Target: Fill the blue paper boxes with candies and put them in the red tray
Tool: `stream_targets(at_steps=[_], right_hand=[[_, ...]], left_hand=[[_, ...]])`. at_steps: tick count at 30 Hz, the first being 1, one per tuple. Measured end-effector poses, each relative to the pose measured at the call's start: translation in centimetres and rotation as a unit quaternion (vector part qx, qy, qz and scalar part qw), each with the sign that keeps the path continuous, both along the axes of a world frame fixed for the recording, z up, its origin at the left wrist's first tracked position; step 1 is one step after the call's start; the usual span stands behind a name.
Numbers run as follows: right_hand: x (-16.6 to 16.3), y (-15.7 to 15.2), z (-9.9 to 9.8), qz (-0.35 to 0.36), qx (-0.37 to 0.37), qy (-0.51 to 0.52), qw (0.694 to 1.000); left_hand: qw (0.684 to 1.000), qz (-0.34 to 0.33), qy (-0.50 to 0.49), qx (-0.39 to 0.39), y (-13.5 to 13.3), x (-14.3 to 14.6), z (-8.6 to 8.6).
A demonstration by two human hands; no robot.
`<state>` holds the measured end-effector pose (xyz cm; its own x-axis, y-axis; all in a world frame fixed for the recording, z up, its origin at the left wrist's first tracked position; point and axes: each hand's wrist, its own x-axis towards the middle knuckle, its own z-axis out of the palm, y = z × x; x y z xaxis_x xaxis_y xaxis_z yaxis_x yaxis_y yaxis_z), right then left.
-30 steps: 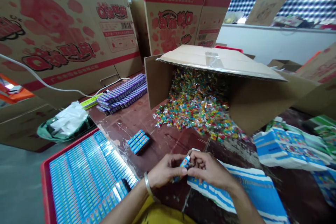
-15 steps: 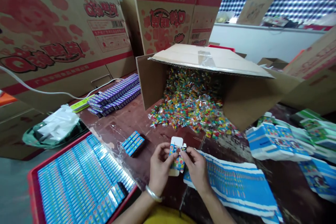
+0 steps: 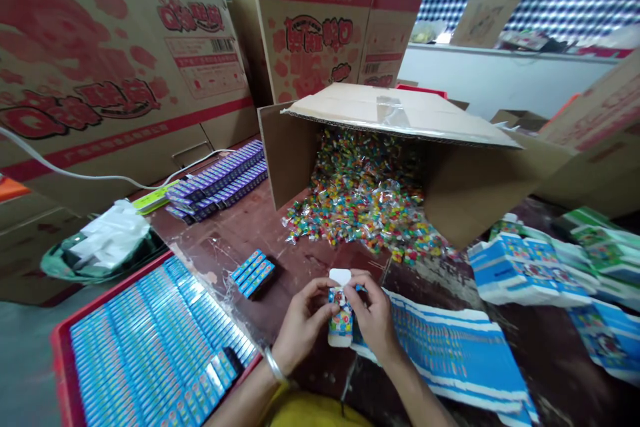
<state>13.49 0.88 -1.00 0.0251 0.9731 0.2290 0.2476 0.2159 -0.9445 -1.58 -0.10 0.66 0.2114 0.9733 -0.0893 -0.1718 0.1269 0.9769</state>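
Maroon tabletop point(image 3: 297, 259) beneath; both hands point(image 3: 304, 321) point(image 3: 374, 317), nearly closed, pinch a blue carton point(image 3: 341, 325), flaps point(image 3: 340, 275) apparently open.

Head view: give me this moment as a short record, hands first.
Hands: left hand and right hand both on a small blue box
Box end: white flap showing at far end
Bulk supply: colourful wrapped pieces spilling from a cardboard box, opening toward the person
Right side: overlapping blue cartons
Left side: red tray holding rows of blue boxes
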Motion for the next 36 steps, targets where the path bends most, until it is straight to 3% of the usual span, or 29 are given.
stream_targets(at_steps=[5, 9, 14, 20, 27, 33, 36], right_hand=[[-0.1, 0.5, 0.8, 0.015, -0.024, 0.087, 0.996], [0.1, 1.1, 1.9, 0.083, -0.02, 0.085, 0.993], [0.5, 2.1, 2.2, 0.115, -0.135, 0.086, 0.98], [0.9, 3.1, 2.0, 0.131, -0.181, 0.08, 0.971], [1.2, 3.1, 2.2, 0.133, -0.131, 0.006, 0.982], [1.5, 3.3, 1.7, 0.16, -0.185, 0.038, 0.969], [1.4, 2.8, 2.1, 0.138, -0.128, -0.024, 0.982]], left_hand=[[0.997, 0.068, -0.025, -0.005, 0.0, 0.3, -0.4], [0.998, 0.062, -0.029, -0.012, -0.1, -0.1, -0.4], [0.998, 0.057, 0.01, 0.016, -0.2, -0.8, -0.4], [0.997, 0.04, 0.053, 0.026, -0.2, -1.1, -0.1], [0.998, 0.011, 0.057, 0.012, 0.0, -1.4, -0.2], [0.999, -0.008, 0.034, 0.003, 0.4, -1.4, 0.0], [1.0, -0.004, 0.018, -0.012, 0.4, -1.5, -0.5]])
